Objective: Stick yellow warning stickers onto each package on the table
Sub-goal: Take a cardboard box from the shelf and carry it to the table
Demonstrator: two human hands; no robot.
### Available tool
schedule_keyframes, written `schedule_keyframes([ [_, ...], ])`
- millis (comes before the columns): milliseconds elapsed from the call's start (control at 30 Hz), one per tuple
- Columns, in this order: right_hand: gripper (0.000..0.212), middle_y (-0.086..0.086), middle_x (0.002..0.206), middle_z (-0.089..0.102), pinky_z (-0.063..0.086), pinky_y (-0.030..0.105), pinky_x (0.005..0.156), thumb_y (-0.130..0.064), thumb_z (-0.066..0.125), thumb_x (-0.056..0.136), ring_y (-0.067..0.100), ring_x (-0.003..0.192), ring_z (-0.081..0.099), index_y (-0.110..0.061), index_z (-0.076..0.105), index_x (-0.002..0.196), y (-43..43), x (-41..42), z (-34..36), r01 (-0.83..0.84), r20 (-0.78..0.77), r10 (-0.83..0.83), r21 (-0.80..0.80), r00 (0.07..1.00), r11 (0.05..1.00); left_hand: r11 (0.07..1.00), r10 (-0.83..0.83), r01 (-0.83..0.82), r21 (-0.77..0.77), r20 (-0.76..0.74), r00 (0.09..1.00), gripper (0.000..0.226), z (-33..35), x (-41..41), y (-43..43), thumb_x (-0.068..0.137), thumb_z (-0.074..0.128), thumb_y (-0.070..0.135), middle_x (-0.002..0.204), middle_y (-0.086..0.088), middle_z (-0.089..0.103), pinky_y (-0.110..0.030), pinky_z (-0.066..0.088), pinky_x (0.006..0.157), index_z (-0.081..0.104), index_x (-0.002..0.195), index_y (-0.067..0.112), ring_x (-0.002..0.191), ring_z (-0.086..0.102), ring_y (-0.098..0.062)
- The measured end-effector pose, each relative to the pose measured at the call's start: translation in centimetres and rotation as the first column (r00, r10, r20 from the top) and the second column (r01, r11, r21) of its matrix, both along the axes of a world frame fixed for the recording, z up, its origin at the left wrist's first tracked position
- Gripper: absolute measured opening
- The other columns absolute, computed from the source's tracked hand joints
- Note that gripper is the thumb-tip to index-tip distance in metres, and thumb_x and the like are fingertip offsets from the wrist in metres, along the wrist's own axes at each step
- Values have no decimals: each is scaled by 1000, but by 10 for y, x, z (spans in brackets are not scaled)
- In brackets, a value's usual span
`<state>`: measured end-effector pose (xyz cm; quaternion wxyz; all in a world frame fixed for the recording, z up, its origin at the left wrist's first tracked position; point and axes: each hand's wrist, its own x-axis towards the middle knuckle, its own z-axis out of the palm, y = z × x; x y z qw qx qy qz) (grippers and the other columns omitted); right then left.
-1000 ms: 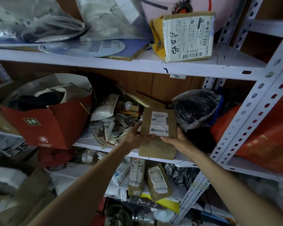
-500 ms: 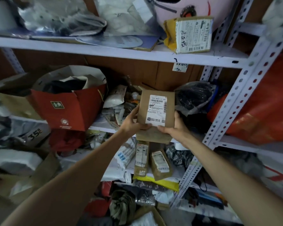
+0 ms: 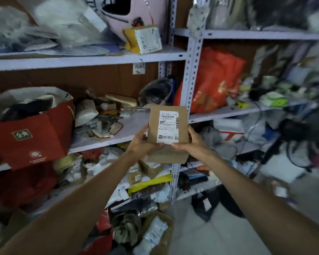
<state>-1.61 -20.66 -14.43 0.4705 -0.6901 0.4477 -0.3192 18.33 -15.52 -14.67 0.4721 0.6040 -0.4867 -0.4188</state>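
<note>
A brown cardboard package (image 3: 155, 126) with a white shipping label is held upright in front of the shelving, clear of the shelf. My left hand (image 3: 143, 142) grips its lower left edge, thumb on the front. My right hand (image 3: 191, 142) grips its lower right edge, thumb across the bottom of the label. A second brown piece (image 3: 166, 156) shows just beneath the package, under both hands. No yellow sticker is visible on the package.
White metal shelving (image 3: 191, 57) fills the view, packed with parcels and bags. A red paper bag (image 3: 31, 137) stands at left, an orange-red bag (image 3: 214, 80) right of the upright. A yellow-brown labelled parcel (image 3: 145, 41) sits on the upper shelf. More packages (image 3: 149, 170) lie below.
The package has come off the shelf, held in both hands. The view has swung right, bringing the right-hand shelf bay and floor into sight.
</note>
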Motion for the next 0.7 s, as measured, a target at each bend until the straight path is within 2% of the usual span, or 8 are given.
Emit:
schedule_keyframes([
  [100, 79, -14, 114, 59, 52, 13, 81, -5, 76, 78, 0, 103, 58, -20, 33, 143, 32, -56, 5, 113, 68, -112, -6, 991, 994, 990, -142, 143, -18, 32, 989, 99, 9, -53, 2, 64, 88, 16, 127, 1, 58, -33, 51, 93, 33, 144, 35, 112, 56, -15],
  [167, 78, -15, 112, 57, 49, 4, 69, -2, 75, 78, 0, 101, 57, -18, 33, 142, 52, -99, 13, 216, 80, -213, -31, 974, 976, 977, -210, 211, -42, 11, 978, 97, 16, -97, 2, 67, 85, 8, 127, 2, 54, -31, 49, 92, 32, 146, 28, 112, 52, -13],
  [300, 74, -9, 108, 60, 47, 3, 66, 2, 76, 75, -6, 90, 57, -11, 37, 137, 110, -198, 28, 434, 94, -427, -73, 899, 898, 894, -447, 444, -56, -56, 893, 96, 20, -202, 13, 58, 90, 14, 127, 4, 59, -30, 53, 89, 39, 137, 34, 114, 57, -13],
  [367, 74, -5, 109, 62, 47, 5, 66, 1, 79, 73, -5, 87, 58, -12, 41, 136, 150, -249, 30, 562, 99, -555, -82, 826, 823, 836, -548, 546, -45, -60, 834, 104, 20, -260, 28, 48, 92, 27, 128, 2, 61, -35, 52, 94, 40, 138, 35, 115, 58, -15],
  [433, 76, -4, 110, 65, 53, 15, 75, -8, 84, 68, -2, 90, 62, -15, 44, 133, 199, -297, 31, 670, 109, -661, -93, 742, 737, 764, -645, 642, -65, -34, 764, 102, 24, -320, 54, 52, 91, 20, 129, 4, 60, -37, 49, 99, 41, 140, 30, 116, 58, -15],
  [500, 81, -1, 117, 66, 54, 31, 87, -18, 87, 63, 10, 101, 63, -18, 46, 133, 254, -342, 28, 762, 109, -755, -94, 647, 640, 681, -729, 726, -96, 12, 685, 101, 30, -377, 89, 57, 89, 11, 127, 8, 57, -25, 48, 96, 38, 143, 25, 115, 56, -12],
  [567, 81, 1, 121, 66, 53, 37, 91, -18, 87, 63, 17, 107, 62, -18, 46, 133, 317, -380, 27, 833, 124, -823, -70, 554, 549, 580, -812, 810, -90, 21, 584, 96, 32, -431, 132, 64, 85, 2, 120, 12, 55, -12, 47, 85, 36, 143, 26, 107, 54, -8],
  [700, 101, -4, 122, 65, 52, 37, 95, -41, 89, 49, 17, 111, 63, -19, 41, 135, 448, -441, 22, 950, 84, -947, -60, 309, 305, 359, -933, 932, -48, 12, 360, 102, 31, -529, 228, 59, 88, 6, 121, 6, 59, -34, 47, 100, 37, 144, 28, 110, 58, -14],
])
